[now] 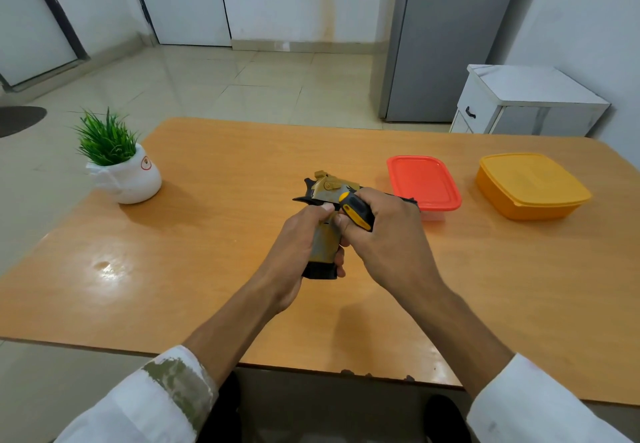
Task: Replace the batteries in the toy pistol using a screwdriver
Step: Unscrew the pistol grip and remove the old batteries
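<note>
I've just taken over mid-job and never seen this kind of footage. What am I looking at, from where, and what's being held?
There is no machine: one camera on a person's head looks down at their bare hands over a wooden table. The left hand grips the toy pistol by its handle. The right hand holds a yellow-and-black screwdriver against the pistol; its tip is hidden. On the table sit a potted plant, a box with a red lid and an orange box.
</note>
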